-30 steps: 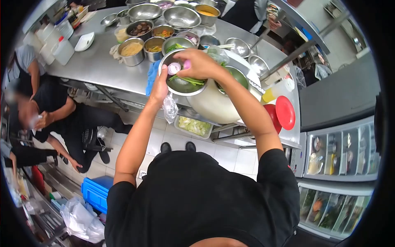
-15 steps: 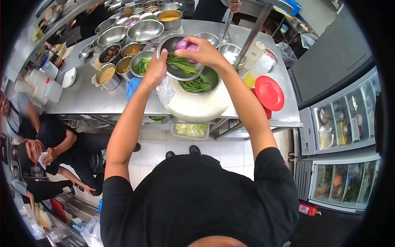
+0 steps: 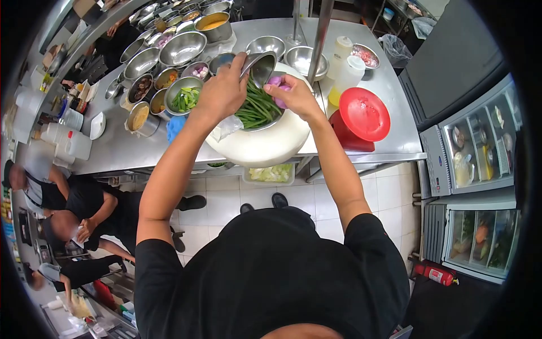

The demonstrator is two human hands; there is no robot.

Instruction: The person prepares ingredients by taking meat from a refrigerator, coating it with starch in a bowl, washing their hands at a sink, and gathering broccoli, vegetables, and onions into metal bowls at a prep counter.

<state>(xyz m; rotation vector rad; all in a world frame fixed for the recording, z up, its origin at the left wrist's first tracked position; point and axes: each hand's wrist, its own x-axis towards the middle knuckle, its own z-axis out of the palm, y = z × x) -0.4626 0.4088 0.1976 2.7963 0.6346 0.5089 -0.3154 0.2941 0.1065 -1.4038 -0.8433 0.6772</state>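
My left hand (image 3: pixel 224 93) grips a small steel bowl (image 3: pixel 263 69), tipped steeply over a larger bowl. Green beans (image 3: pixel 257 110) fill that larger bowl, which rests on a thick round white chopping board (image 3: pixel 254 151); most of its rim is hidden. Peeled red onions (image 3: pixel 280 91) are held in the closed fingers of my right hand (image 3: pixel 299 100), beside the tilted bowl. A crumpled clear plastic bag (image 3: pixel 228 127) lies on the board under my left wrist. Left of it are a bowl of cut green vegetables (image 3: pixel 185 100) and a blue cloth (image 3: pixel 175 127).
Steel bowls and pots of ingredients crowd the steel table's (image 3: pixel 121 144) back left. A metal post (image 3: pixel 319 39), squeeze bottles (image 3: pixel 347 73) and a red plate (image 3: pixel 364 114) stand right. Below is a tub of chopped greens (image 3: pixel 271 173). Co-workers (image 3: pixel 84 209) are at left.
The small bowl has gone from nearly level to steeply tipped, and its green beans are now in the lower bowl. My right hand has moved right and down, out of the small bowl, with the red onions.
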